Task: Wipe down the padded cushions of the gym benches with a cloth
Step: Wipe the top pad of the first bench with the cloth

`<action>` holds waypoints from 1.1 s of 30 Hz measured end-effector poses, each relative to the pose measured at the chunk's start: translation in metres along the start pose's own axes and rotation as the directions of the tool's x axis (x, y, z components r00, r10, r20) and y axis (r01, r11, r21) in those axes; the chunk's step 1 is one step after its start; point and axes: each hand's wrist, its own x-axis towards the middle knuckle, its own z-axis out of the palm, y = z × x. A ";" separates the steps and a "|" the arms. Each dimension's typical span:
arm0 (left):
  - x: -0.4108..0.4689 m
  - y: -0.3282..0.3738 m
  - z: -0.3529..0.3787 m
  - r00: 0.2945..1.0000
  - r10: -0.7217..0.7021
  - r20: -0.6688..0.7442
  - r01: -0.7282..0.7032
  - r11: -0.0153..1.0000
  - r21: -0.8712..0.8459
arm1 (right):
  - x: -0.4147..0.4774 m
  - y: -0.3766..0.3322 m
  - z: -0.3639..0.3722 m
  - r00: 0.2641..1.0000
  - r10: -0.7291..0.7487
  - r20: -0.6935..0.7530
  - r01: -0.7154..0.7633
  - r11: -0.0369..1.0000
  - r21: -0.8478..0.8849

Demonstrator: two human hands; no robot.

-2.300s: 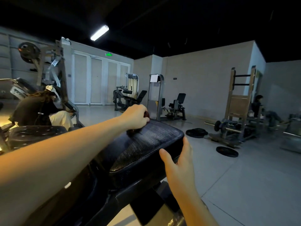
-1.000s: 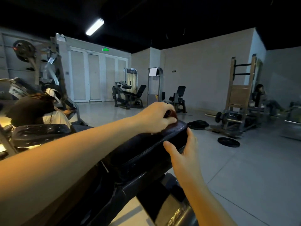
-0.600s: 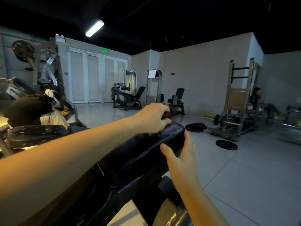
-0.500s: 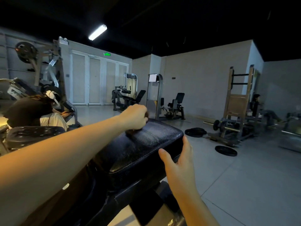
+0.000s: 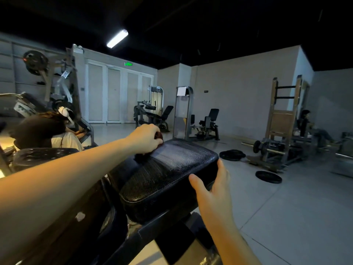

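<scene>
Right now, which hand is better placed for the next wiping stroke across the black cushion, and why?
Left. The left hand grips the cloth at the far corner of the cushion; the right hand has no cloth and holds its side edge.

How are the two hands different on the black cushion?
The left hand is bunched round a dark cloth on top of the cushion; the right hand holds no cloth. The left hand is at the far corner, the right hand grips the nearer edge. Both are on the same cushion.
</scene>
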 end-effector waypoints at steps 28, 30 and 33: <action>0.031 0.024 0.018 0.999 0.003 -0.037 -0.007 0.992 -0.124 | -0.001 -0.001 0.003 1.000 -0.001 -0.006 0.001 1.000 -0.030; 0.035 0.020 0.018 1.000 -0.002 -0.022 -0.001 0.992 -0.128 | -0.001 -0.002 0.003 1.000 0.010 -0.014 -0.011 1.000 -0.027; 0.009 0.048 0.014 0.982 0.181 -0.051 -0.188 0.953 -0.236 | 0.000 -0.003 0.002 1.000 0.008 -0.008 -0.008 1.000 -0.014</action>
